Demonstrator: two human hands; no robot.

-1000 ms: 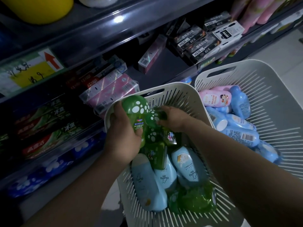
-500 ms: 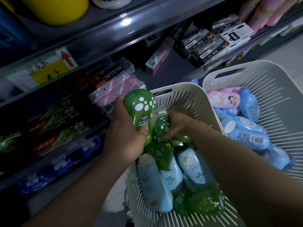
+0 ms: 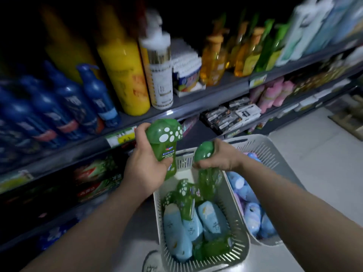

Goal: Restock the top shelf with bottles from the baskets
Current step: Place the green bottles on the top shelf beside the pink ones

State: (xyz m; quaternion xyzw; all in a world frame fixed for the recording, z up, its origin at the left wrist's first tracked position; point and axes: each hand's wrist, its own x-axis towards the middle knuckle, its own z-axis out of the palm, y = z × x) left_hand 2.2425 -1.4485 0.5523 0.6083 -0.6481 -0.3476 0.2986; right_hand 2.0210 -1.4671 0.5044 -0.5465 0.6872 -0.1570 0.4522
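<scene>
My left hand (image 3: 146, 169) grips a green bottle (image 3: 164, 143) with a white paw print on its cap, held upright above the near basket's back rim. My right hand (image 3: 218, 158) grips a second green bottle (image 3: 205, 165) by its cap, its body hanging down over the basket. The near white slatted basket (image 3: 240, 236) holds several light blue and green bottles. A second white basket (image 3: 273, 154) to the right holds blue and pink bottles. The top shelf (image 3: 196, 104) carries blue, yellow, white and orange bottles.
Lower shelves (image 3: 88, 173) hold toothpaste boxes and small black cartons. A gap lies on the top shelf between the white pump bottle (image 3: 160, 75) and a boxed pack (image 3: 187, 75). Pale floor (image 3: 314, 163) spreads to the right of the baskets.
Both hands have lifted their green bottles up out of the near basket. My view has tilted upward, so the top shelf's bottles have come into sight.
</scene>
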